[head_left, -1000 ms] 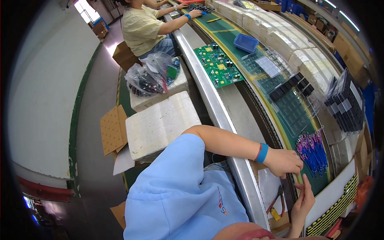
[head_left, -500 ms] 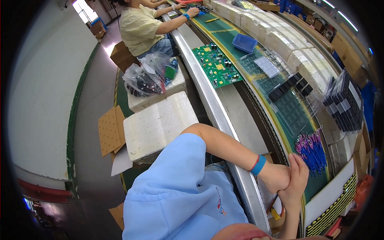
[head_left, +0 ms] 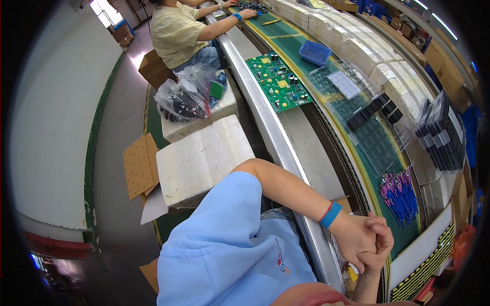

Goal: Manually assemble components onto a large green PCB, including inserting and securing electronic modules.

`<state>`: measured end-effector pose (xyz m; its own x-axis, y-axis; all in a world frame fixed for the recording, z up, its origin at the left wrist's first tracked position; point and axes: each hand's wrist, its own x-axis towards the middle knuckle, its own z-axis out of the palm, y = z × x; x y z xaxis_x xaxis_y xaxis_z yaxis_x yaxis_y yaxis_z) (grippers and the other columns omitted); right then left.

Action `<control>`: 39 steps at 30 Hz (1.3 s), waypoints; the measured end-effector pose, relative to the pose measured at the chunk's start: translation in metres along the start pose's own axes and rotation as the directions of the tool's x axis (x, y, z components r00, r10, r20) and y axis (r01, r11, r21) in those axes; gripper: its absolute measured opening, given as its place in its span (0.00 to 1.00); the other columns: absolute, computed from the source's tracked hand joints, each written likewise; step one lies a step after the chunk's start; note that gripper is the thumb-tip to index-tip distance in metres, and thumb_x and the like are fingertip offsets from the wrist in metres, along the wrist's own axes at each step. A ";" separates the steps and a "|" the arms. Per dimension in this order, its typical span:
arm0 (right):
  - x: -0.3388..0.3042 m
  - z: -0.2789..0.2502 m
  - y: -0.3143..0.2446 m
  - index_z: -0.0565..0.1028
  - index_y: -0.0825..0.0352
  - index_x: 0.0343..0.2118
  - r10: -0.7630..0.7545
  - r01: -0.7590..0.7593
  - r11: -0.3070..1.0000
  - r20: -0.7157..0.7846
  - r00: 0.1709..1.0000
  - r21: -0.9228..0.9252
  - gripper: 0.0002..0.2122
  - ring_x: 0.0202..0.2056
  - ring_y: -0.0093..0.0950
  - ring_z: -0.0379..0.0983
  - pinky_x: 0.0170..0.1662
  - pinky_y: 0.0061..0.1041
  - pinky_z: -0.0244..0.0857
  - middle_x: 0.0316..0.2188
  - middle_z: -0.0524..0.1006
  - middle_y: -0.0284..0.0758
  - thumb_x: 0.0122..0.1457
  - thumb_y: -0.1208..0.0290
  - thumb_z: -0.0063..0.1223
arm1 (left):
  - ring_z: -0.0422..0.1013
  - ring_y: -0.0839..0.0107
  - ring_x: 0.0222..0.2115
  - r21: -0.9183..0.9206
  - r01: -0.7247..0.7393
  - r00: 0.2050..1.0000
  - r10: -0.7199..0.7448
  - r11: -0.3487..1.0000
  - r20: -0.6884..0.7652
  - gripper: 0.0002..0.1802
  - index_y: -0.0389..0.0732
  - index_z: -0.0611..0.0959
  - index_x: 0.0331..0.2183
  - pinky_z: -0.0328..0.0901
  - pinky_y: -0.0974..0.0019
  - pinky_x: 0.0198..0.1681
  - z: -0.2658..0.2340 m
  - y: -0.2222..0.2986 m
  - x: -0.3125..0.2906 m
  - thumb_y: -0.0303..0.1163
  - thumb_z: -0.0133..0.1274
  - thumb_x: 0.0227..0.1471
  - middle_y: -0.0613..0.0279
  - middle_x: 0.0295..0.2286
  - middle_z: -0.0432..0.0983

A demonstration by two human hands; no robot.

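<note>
My left hand (head_left: pixel 353 237), with a blue wristband (head_left: pixel 330 214) on its wrist, is clasped with my right hand (head_left: pixel 376 253) over the near edge of the line. Their fingers curl around each other, and no tool or part shows between them. Beyond the hands lies a bundle of electronic leads (head_left: pixel 399 198), blue with pink ends, on the green work surface. Up the line, a green circuit board (head_left: pixel 278 81) with many components rests across the rails.
Clear plastic trays (head_left: pixel 377 148) with black blocks (head_left: pixel 367 112), a blue bin (head_left: pixel 314 53) and white foam blocks (head_left: pixel 352 35) line the conveyor. A foam box (head_left: pixel 204 158) and a bagged bundle (head_left: pixel 186 97) stand left of the metal rail (head_left: pixel 275 137). A co-worker (head_left: pixel 178 30) sits farther up.
My hands have shifted in their clasp: the right hand's fingers, stretched up earlier, are now bent around the left hand's fingers. The left hand has turned slightly. The co-worker's hand has moved a little.
</note>
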<state>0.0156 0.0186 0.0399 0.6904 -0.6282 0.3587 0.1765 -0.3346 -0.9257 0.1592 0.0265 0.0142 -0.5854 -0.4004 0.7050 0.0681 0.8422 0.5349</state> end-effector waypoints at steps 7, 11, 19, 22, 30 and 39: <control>0.003 0.014 -0.010 0.70 0.65 0.55 0.266 -0.167 0.926 0.271 0.925 -0.338 0.32 0.57 0.41 0.66 0.60 0.38 0.58 0.57 0.68 0.42 0.43 0.64 0.64 | 0.74 0.58 0.34 0.137 -0.130 0.916 0.066 0.982 0.396 0.10 0.43 0.83 0.28 0.68 0.59 0.39 0.000 0.000 -0.017 0.38 0.54 0.52 0.53 0.29 0.78; 0.010 0.034 -0.010 0.70 0.65 0.56 0.179 -0.053 0.674 0.092 0.980 -0.737 0.33 0.50 0.45 0.68 0.52 0.36 0.64 0.53 0.70 0.41 0.43 0.63 0.64 | 0.70 0.56 0.45 -0.078 0.121 0.917 -0.081 0.990 0.391 0.14 0.42 0.82 0.41 0.65 0.59 0.48 -0.008 -0.019 -0.039 0.35 0.51 0.54 0.51 0.40 0.76; -0.016 0.010 0.005 0.68 0.63 0.57 -0.096 0.192 0.489 0.166 0.981 -0.851 0.30 0.46 0.41 0.71 0.47 0.39 0.66 0.53 0.69 0.43 0.48 0.61 0.59 | 0.66 0.53 0.51 0.051 -0.065 0.818 0.024 0.997 0.574 0.21 0.42 0.77 0.49 0.61 0.57 0.56 -0.020 -0.034 -0.038 0.38 0.53 0.53 0.52 0.48 0.72; -0.037 0.022 0.013 0.66 0.65 0.57 -0.056 0.094 0.529 0.076 0.996 -0.844 0.30 0.42 0.39 0.74 0.41 0.36 0.70 0.51 0.70 0.42 0.49 0.63 0.58 | 0.68 0.52 0.48 0.140 0.028 0.789 -0.108 0.990 0.605 0.20 0.41 0.79 0.45 0.65 0.57 0.51 -0.020 -0.020 -0.036 0.36 0.58 0.50 0.52 0.46 0.73; -0.044 0.019 0.009 0.67 0.67 0.53 -0.097 0.167 0.521 0.137 0.986 -0.837 0.25 0.36 0.36 0.76 0.28 0.30 0.72 0.48 0.72 0.45 0.51 0.66 0.53 | 0.72 0.52 0.42 0.201 0.020 0.750 -0.148 0.979 0.645 0.15 0.44 0.81 0.40 0.69 0.55 0.43 -0.021 -0.020 -0.039 0.35 0.59 0.47 0.54 0.38 0.77; -0.022 0.011 -0.006 0.74 0.63 0.49 -0.187 0.277 0.418 0.217 0.958 -0.865 0.20 0.39 0.38 0.76 0.32 0.31 0.74 0.48 0.74 0.47 0.51 0.67 0.51 | 0.70 0.51 0.43 -0.038 -0.049 0.891 0.060 0.998 0.449 0.16 0.41 0.80 0.40 0.66 0.54 0.48 -0.023 -0.028 -0.034 0.32 0.57 0.46 0.51 0.39 0.76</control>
<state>0.0070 0.0425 0.0359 0.7808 -0.3870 0.4905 -0.3417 -0.9218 -0.1834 0.1959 0.0088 -0.0142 -0.8807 -0.1436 0.4514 0.1269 0.8465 0.5170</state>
